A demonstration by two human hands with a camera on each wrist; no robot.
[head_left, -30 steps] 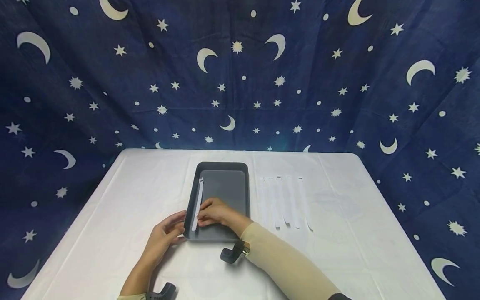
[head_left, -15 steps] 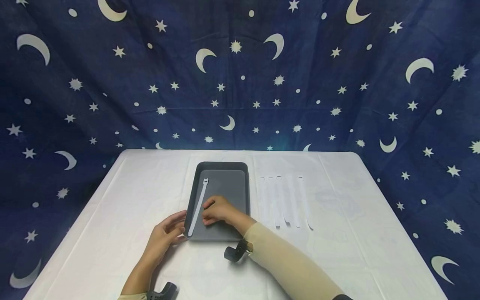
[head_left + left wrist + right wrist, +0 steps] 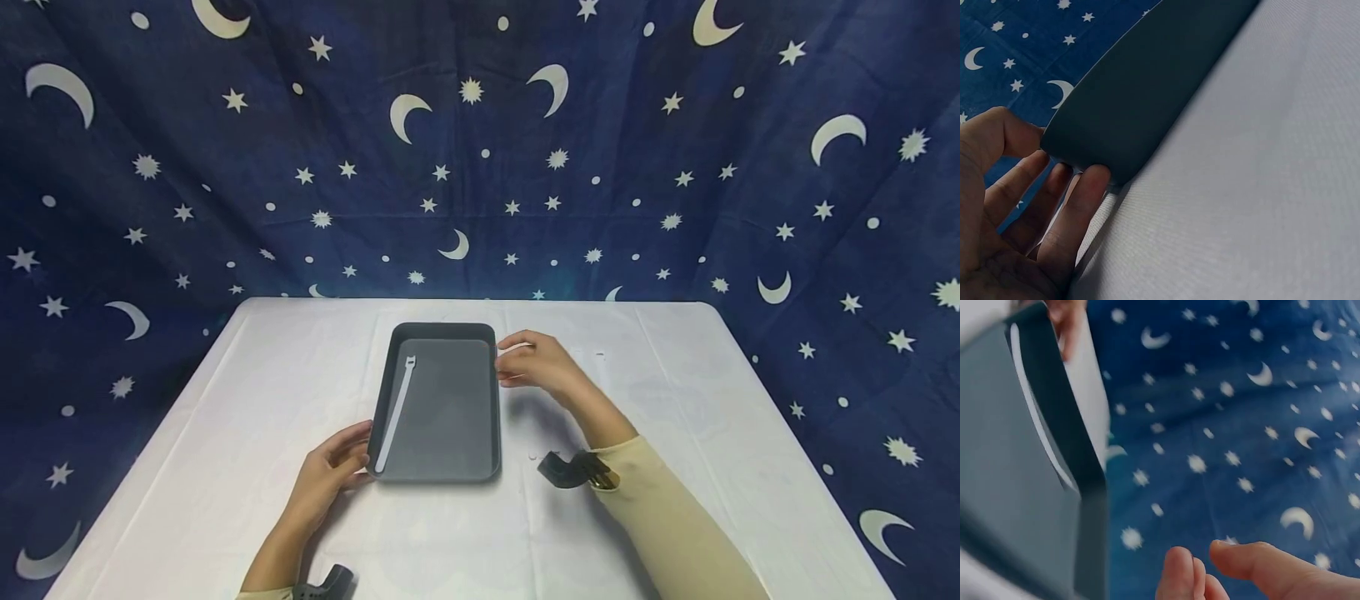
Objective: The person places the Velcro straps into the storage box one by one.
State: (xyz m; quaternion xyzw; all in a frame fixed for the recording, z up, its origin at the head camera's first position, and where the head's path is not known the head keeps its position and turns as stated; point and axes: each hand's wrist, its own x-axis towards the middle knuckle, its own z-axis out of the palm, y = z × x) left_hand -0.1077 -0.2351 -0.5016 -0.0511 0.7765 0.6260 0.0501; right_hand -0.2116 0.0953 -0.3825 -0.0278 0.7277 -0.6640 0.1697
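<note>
A dark grey tray (image 3: 450, 479) lies on the white table, its left front corner held by my left hand (image 3: 322, 479). In the left wrist view, the fingertips (image 3: 1092, 178) press against the tray's outer wall at that corner. One white strap-style cable tie (image 3: 395, 417) lies slanted inside, along the tray's left wall. My right hand (image 3: 540, 362) hovers just beyond the right wall, fingers loosely bent and holding nothing. A gap shows between thumb and fingers in the right wrist view.
Right of the tray, more white cable ties (image 3: 600, 354) lie on the white tablecloth (image 3: 697, 467), partly hidden by my right hand and faint against the cloth. A dark blue curtain (image 3: 480, 192) with moons and stars hangs behind the table.
My right hand has let go of the cable tie, which now rests in the tray, and has moved right, out over the tray's right side. The left hand has stayed at the corner.
</note>
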